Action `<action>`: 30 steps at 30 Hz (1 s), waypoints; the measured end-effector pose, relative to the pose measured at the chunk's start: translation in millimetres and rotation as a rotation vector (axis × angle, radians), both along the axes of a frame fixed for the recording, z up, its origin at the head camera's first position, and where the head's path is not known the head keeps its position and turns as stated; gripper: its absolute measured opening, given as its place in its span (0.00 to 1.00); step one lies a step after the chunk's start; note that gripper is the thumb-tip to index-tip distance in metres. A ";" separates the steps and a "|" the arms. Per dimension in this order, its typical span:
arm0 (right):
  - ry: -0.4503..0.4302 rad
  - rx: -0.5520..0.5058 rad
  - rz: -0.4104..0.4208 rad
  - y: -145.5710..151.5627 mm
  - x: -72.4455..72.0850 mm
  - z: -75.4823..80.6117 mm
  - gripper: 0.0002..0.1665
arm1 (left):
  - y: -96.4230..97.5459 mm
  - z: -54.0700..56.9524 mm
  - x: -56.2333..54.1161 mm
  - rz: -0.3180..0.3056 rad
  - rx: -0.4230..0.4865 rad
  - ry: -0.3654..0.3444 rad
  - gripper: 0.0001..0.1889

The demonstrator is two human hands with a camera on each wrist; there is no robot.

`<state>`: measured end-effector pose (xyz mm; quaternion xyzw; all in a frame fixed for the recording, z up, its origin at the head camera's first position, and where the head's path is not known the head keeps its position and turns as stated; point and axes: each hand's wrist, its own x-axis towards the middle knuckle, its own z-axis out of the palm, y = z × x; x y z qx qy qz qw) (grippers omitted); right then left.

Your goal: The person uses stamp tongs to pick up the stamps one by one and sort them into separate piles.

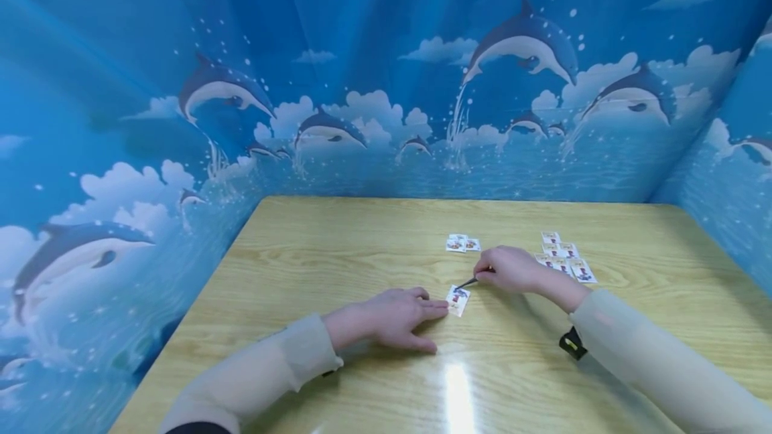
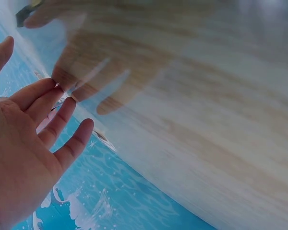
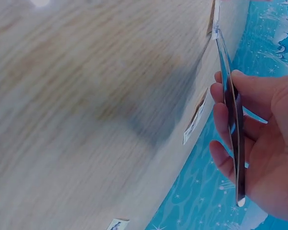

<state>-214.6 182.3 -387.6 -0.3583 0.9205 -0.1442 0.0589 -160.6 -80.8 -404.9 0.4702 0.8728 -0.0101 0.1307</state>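
A small white card (image 1: 457,305) with a coloured picture lies flat on the wooden table in front of the person. The left hand (image 1: 400,319) rests to its left, fingers fairly straight, with fingertips at the card's left edge. In the left wrist view the left hand (image 2: 31,139) has its palm showing and holds nothing. From the right, the right hand (image 1: 511,268) pinches metal tweezers (image 3: 235,129) between thumb and fingers. The tips of the tweezers (image 1: 467,282) are at the card's upper part; whether they grip it is too small to tell.
Beyond the hands lies a small cluster of picture cards (image 1: 456,245). Another group of several cards (image 1: 582,270) sits at the right, partly behind the right forearm. The glossy table (image 1: 313,246) ends at a blue dolphin-print curtain (image 1: 374,72).
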 end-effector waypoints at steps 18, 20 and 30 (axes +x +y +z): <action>0.030 -0.010 0.030 17.8 24.3 -3.1 0.06 | 4.9 2.2 1.2 0.004 -0.003 0.045 0.36; 0.018 -0.020 0.023 18.5 26.8 -3.0 0.05 | 4.8 2.5 1.6 0.002 -0.005 0.054 0.37; 0.011 -0.012 0.035 12.0 18.9 -4.0 0.04 | 5.1 2.0 0.6 -0.010 0.002 0.063 0.37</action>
